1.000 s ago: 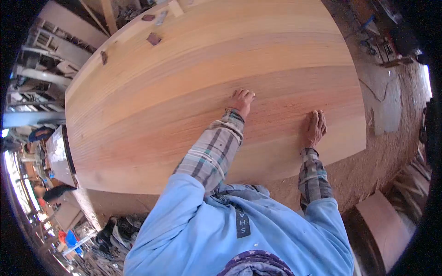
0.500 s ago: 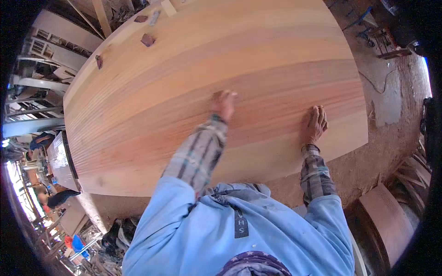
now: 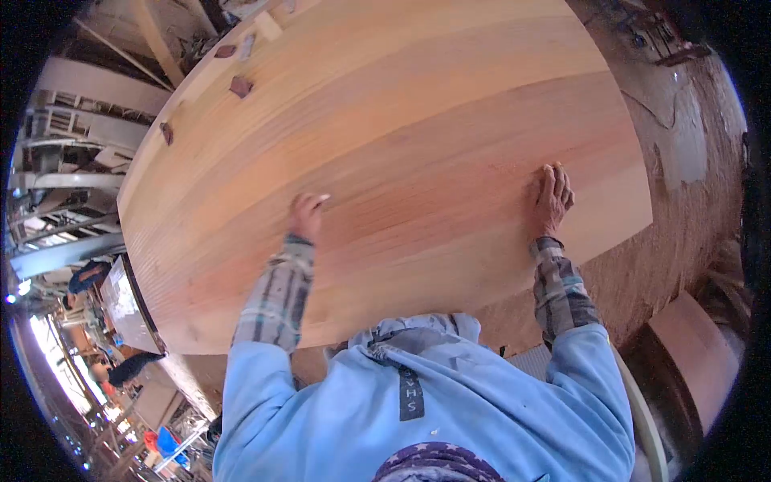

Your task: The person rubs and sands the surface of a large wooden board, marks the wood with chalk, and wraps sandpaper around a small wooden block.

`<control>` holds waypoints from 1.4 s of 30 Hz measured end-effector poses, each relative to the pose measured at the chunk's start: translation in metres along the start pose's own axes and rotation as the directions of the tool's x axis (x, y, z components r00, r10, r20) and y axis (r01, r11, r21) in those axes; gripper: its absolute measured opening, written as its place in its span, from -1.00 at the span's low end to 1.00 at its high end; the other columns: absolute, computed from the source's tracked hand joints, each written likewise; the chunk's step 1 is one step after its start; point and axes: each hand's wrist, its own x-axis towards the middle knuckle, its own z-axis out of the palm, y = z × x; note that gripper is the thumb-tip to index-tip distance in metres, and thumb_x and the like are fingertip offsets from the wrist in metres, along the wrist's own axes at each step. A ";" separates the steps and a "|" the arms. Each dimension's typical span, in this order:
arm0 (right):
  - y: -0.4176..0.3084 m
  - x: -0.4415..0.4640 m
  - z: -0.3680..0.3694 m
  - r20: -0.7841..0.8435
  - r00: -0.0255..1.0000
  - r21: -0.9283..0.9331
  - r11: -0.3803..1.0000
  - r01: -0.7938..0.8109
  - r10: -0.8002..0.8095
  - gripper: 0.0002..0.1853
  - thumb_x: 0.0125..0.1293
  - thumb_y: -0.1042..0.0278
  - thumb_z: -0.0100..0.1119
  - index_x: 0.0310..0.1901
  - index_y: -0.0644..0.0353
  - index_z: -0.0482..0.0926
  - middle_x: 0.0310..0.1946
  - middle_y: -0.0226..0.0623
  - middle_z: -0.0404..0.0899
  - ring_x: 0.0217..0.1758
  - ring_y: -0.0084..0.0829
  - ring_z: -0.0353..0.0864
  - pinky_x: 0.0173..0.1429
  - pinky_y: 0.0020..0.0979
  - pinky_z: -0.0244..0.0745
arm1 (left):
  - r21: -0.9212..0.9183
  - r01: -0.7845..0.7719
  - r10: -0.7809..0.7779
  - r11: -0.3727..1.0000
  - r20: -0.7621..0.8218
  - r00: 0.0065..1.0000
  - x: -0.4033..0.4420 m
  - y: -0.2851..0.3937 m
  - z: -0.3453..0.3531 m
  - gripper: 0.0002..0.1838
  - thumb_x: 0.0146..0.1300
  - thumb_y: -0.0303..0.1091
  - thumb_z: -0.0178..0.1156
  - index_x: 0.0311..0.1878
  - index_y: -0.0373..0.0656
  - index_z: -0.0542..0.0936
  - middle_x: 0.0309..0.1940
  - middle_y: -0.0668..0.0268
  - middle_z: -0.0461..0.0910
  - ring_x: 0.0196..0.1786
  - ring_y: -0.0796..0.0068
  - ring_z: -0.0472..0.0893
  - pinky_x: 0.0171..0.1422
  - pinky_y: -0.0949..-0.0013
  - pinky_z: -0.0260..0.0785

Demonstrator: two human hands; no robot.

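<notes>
A large wooden panel (image 3: 450,104) with pale and reddish stripes lies in front of me. Over its left middle is my left hand (image 3: 306,215), fingers curled round a small thing whose pale tip shows at the fingertips; I cannot make out what it is. My right hand (image 3: 552,201) rests on the reddish part near the right end, its fingers pressed together and bent down; whatever may lie under them is hidden. Dark reddish scraps, one of them a folded piece (image 3: 241,86), lie along the far left edge.
A small wood block (image 3: 268,26) sits at the panel's far edge. Boards and frames (image 3: 104,84) are stacked at the left. Other people are at the lower left, one with a dark sleeve (image 3: 135,368). A curved board (image 3: 695,345) stands at the lower right.
My left hand has swept left across the panel, away from my right hand. My right hand keeps about the same place on the wood. The camera view has turned slightly.
</notes>
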 end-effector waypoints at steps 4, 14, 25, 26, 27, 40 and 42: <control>0.001 0.006 0.003 -0.005 1.000 -0.004 1.000 0.021 -0.021 -0.56 0.40 0.16 0.04 0.29 -0.04 0.38 0.42 -0.34 0.28 0.49 -0.28 0.18 0.49 -0.13 -0.03 | -0.336 -0.251 0.254 0.908 -0.038 0.967 0.090 0.128 0.121 -0.60 0.00 -0.56 0.16 -0.04 -0.02 0.65 -0.16 0.24 0.61 -0.08 0.10 0.57 0.06 0.07 0.41; -0.001 0.007 -0.004 0.030 0.999 0.045 0.999 0.009 -0.011 -0.54 0.46 0.10 -0.02 0.33 0.02 0.37 0.42 -0.24 0.28 0.51 -0.23 0.16 0.49 -0.10 -0.04 | 0.125 -0.255 0.272 0.959 -0.147 0.951 0.007 0.036 0.018 -0.75 0.21 -0.42 0.21 -0.06 0.05 0.71 -0.16 0.24 0.66 -0.12 0.12 0.61 -0.01 0.15 0.44; 0.004 0.006 0.003 0.033 0.999 0.005 1.000 0.013 -0.013 -0.55 0.40 0.15 0.05 0.29 -0.01 0.39 0.39 -0.25 0.31 0.50 -0.24 0.18 0.47 -0.11 -0.02 | -0.240 -0.345 0.307 0.907 -0.183 0.934 0.112 0.184 0.124 -0.64 0.01 -0.60 0.14 -0.11 -0.01 0.67 -0.19 0.18 0.62 -0.07 0.10 0.58 -0.02 0.10 0.42; 0.005 0.006 0.000 0.022 0.999 0.000 1.000 0.025 -0.025 -0.55 0.40 0.15 0.05 0.29 -0.01 0.39 0.39 -0.25 0.31 0.50 -0.24 0.18 0.47 -0.11 -0.02 | -0.236 -0.326 0.312 0.916 -0.096 0.945 0.131 0.210 0.149 -0.68 0.06 -0.54 0.11 -0.11 -0.03 0.65 -0.13 0.18 0.61 -0.01 0.10 0.58 0.13 0.06 0.39; 0.003 0.005 -0.003 0.021 1.000 0.022 1.000 0.018 -0.018 -0.55 0.39 0.15 0.08 0.28 -0.04 0.39 0.40 -0.29 0.30 0.50 -0.23 0.17 0.48 -0.10 -0.02 | -0.224 -0.270 0.277 0.936 0.000 0.961 0.147 0.240 0.157 -0.71 0.09 -0.51 0.09 -0.11 -0.04 0.64 -0.10 0.20 0.61 0.03 0.11 0.57 0.18 0.06 0.37; -0.013 0.004 -0.012 0.001 0.999 0.014 0.999 0.034 -0.034 -0.56 0.48 0.06 -0.07 0.30 0.02 0.39 0.40 -0.26 0.31 0.50 -0.19 0.17 0.50 -0.11 -0.04 | 0.210 0.027 0.011 0.977 -0.176 0.984 -0.062 -0.071 -0.044 -0.91 0.20 -0.36 0.25 -0.25 -0.01 0.71 -0.30 0.27 0.60 -0.13 0.17 0.56 0.07 0.16 0.37; -0.015 0.005 -0.013 0.007 1.000 0.022 1.000 0.017 -0.017 -0.55 0.48 0.05 -0.07 0.31 0.00 0.39 0.40 -0.27 0.31 0.50 -0.21 0.16 0.50 -0.11 -0.05 | 0.109 0.234 -0.226 0.966 -0.081 0.971 -0.064 -0.072 -0.064 -0.89 0.18 -0.40 0.24 -0.25 -0.03 0.71 -0.31 0.27 0.58 -0.10 0.17 0.56 0.07 0.14 0.37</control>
